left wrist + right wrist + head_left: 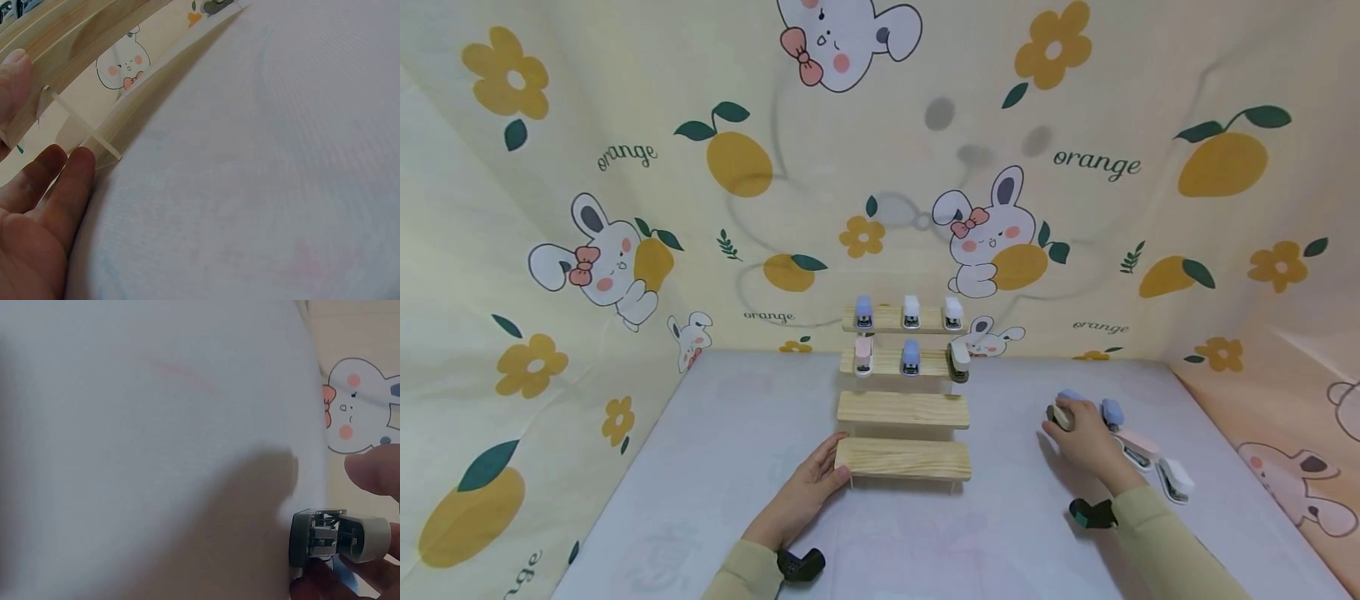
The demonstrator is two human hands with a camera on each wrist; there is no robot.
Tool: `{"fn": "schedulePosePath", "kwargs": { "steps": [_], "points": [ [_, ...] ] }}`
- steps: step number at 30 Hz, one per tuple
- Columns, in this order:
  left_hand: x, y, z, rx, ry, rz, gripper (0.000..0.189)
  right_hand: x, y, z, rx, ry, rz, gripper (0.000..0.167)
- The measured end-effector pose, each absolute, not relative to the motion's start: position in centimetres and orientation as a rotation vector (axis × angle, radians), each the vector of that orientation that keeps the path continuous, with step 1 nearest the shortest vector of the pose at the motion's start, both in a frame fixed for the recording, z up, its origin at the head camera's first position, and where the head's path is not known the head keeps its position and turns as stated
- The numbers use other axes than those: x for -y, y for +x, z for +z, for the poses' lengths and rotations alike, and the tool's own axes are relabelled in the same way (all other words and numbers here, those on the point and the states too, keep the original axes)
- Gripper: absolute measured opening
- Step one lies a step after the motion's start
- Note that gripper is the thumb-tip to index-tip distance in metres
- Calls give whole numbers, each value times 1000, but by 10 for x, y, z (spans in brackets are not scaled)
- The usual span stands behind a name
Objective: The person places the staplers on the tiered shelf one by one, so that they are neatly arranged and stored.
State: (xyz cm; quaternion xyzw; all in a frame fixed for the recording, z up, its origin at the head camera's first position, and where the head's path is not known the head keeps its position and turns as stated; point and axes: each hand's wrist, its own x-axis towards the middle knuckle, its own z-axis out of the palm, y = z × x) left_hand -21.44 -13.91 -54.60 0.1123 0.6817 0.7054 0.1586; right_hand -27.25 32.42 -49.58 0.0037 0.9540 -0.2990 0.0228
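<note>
My left hand (808, 483) holds the left end of a stepped wooden display rack (902, 458) at its lowest tier. In the left wrist view, the thumb (14, 81) lies against the wood and two fingers reach beside a thin clear leg (84, 124). Off to the right, my right hand (1086, 437) grips a small stapler (340, 536) with a cream top and dark green base. Its open end faces the right wrist camera, with fingers curled beneath it. Beside that hand lie blue staplers (1112, 412), a pink stapler (1138, 448) and a white stapler (1175, 481).
On the rack's top tier stand a blue stapler (864, 312) and two white ones (912, 312). The second tier bears a pink stapler (863, 356), a blue one (911, 357) and a cream one with a dark base (958, 361). A printed cloth (880, 150) hangs behind the white table (730, 417).
</note>
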Motion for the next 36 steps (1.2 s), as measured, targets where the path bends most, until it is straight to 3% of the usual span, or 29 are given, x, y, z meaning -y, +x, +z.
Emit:
{"fn": "schedulePosePath", "kwargs": {
  "steps": [19, 29, 36],
  "points": [
    [139, -214, -546, -1944, 322, 2023, 71, -324, -265, -494, -2894, 17, -959, 64],
    [139, -213, -546, -1941, 336, 2028, 72, -327, -266, -499, -2860, 81, -1004, 92],
    [139, -215, -547, -1947, 329, 2019, 71, -322, -264, -496, -2841, 151, -948, 93]
  ]
}}
